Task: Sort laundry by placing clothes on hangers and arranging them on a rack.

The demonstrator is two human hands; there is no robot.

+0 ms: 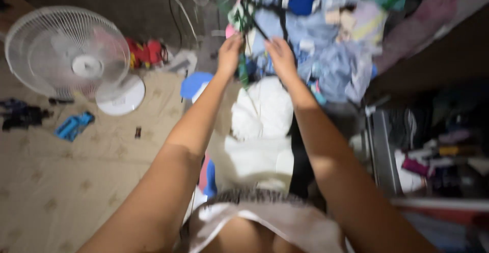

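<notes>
Patterned floor below — both hands (254, 54) reach into the clothes pile (326, 44).

Two bare forearms without sleeves, left hand (230, 53), right hand (280, 55), pale loose top with dark patterned trim

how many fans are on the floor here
1. A white fan with a round base stands on the floor at the upper left, well apart from the left hand and right hand at the clothes pile. The pile may hide others.
</notes>
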